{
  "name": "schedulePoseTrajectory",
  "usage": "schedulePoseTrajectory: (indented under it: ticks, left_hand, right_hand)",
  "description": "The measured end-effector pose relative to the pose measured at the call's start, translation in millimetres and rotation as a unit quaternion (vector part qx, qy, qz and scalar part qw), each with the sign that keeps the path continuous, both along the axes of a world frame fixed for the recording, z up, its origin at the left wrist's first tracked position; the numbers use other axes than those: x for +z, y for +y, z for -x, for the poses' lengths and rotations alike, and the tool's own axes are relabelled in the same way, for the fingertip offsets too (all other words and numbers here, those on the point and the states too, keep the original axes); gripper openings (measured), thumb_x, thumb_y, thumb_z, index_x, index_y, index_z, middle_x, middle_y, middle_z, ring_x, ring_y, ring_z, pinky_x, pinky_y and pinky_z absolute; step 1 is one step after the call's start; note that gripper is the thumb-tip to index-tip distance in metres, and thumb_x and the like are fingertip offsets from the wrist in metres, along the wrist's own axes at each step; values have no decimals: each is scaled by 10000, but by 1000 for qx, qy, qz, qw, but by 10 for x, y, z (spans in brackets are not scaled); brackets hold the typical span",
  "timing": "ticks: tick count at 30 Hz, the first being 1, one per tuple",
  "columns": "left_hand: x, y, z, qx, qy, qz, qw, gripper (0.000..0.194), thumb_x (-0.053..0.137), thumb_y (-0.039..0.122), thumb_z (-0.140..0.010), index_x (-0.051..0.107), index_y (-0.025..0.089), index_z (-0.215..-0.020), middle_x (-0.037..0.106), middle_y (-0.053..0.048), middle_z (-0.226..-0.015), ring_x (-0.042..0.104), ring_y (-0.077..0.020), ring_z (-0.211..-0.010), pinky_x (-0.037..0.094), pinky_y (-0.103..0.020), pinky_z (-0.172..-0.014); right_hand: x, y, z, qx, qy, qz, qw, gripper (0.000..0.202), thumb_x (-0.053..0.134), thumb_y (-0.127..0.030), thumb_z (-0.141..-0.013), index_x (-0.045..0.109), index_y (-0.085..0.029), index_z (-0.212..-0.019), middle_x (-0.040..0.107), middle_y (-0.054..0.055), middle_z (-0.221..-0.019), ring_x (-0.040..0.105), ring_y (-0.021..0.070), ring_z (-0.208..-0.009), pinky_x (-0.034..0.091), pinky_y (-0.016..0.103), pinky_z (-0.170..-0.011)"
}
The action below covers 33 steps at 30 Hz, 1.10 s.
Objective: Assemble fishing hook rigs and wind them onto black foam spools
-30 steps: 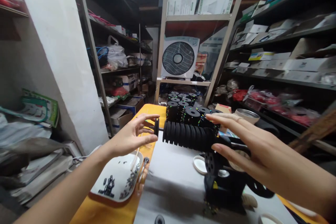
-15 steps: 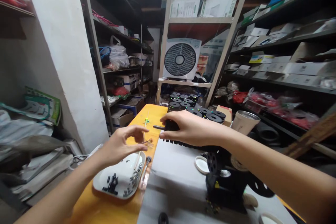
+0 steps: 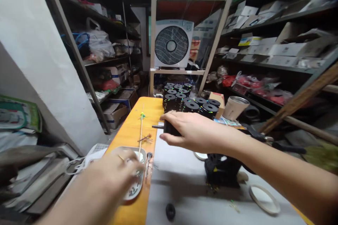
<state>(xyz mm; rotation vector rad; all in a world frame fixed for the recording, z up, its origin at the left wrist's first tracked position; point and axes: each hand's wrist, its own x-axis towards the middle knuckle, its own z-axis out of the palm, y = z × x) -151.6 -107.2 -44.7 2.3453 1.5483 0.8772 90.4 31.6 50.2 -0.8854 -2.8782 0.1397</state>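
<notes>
Motion blurs the left hand (image 3: pixel 112 170), its grip impossible to tell, as it drops away from the rod (image 3: pixel 157 126) toward the white tray (image 3: pixel 143 158) at seven o'clock, leaving the right hand (image 3: pixel 196 130) alone on the black roll (image 3: pixel 171 129), fingers curled around it, just off centre at six o'clock.

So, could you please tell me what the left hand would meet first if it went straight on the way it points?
Probably the right rim of the tray, as the left hand points rightward across it; the hand is blurred and its height unclear, so it might pass above.
</notes>
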Motion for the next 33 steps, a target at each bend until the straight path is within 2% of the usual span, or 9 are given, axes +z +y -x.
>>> schedulePoseTrajectory:
  ticks: [3, 5, 9, 12, 15, 18, 22, 28, 33]
  left_hand:
    - [-355, -21, -711, -83, 115, 85, 986, 558, 696, 107, -789, 643, 293, -1313, 713, -97, -1264, 683, -323, -1083, 584, -402, -886]
    - [-594, -58, -1040, -58, 123, 131, 982, 607, 669, 48, -771, 618, 224, -1349, 683, -152, -1314, 660, -359, -1148, 562, -463, -949]
    - [-843, -160, -1225, 24, 4, 145, 989, 385, 548, 17, -841, 725, 180, -1141, 710, -165, -1176, 696, -289, -1080, 563, -383, -935]
    - [-676, -136, -1132, 106, -169, 103, 975, 249, 568, 142, -905, 756, 223, -1048, 731, -109, -1100, 702, -234, -1029, 557, -297, -887]
    - [-301, 119, -957, 246, -485, 37, 838, 101, 774, 244, -784, 788, 216, -880, 745, -53, -885, 672, -175, -761, 520, -217, -644]
    - [-4, 535, -787, 237, -561, 11, 794, 304, 836, 424, -726, 785, 184, -905, 667, 1, -640, 557, -120, -558, 463, -217, -554]
    - [63, 921, -695, 157, -599, 37, 784, 510, 896, 547, -585, 803, 140, -877, 657, -19, -616, 541, -116, -538, 454, -235, -529]
    - [12, 943, -582, 120, -605, 83, 783, 428, 928, 502, -572, 822, 195, -852, 724, -14, -698, 617, -113, -616, 513, -220, -612]
    - [66, 938, -583, 135, -612, 83, 775, 426, 967, 409, -533, 832, 165, -855, 800, -59, -828, 678, -131, -697, 553, -211, -677]
  right_hand:
    - [-61, -56, 18, -26, -4, -43, 999, 556, 573, -608, -932, 608, -127, -1208, 712, 180, -1171, 696, 382, -1034, 534, 445, -812]
    - [-84, -55, 12, -27, -10, -64, 998, 530, 568, -614, -931, 607, -144, -1172, 722, 156, -1121, 708, 367, -988, 534, 429, -786]
    - [-92, -15, -10, -11, -20, -95, 995, 522, 546, -632, -929, 600, -161, -1146, 728, 129, -1080, 722, 331, -919, 538, 388, -732]
    - [-97, -8, -13, -11, -26, -117, 993, 507, 528, -630, -937, 611, -143, -1052, 731, 133, -979, 727, 323, -824, 536, 379, -656]
    - [-109, -14, -9, -9, -30, -131, 991, 474, 529, -608, -948, 605, -141, -982, 721, 129, -917, 724, 312, -775, 531, 370, -615]
    - [-111, -19, -3, 5, -30, -132, 991, 432, 534, -577, -958, 595, -150, -978, 715, 119, -927, 727, 298, -802, 539, 355, -631]
    - [-109, -29, 6, -2, -21, -126, 992, 400, 581, -536, -947, 607, -139, -992, 716, 128, -946, 727, 301, -809, 553, 366, -655]
    - [-151, -37, 79, -11, 2, -112, 994, 498, 656, -574, -898, 654, -101, -1054, 733, 144, -966, 732, 320, -880, 587, 398, -726]
    - [28, -139, -221, -12, 60, -147, 987, 911, 607, -725, -854, 446, -54, -1449, 591, 226, -1405, 560, 366, -1291, 467, 507, -1077]
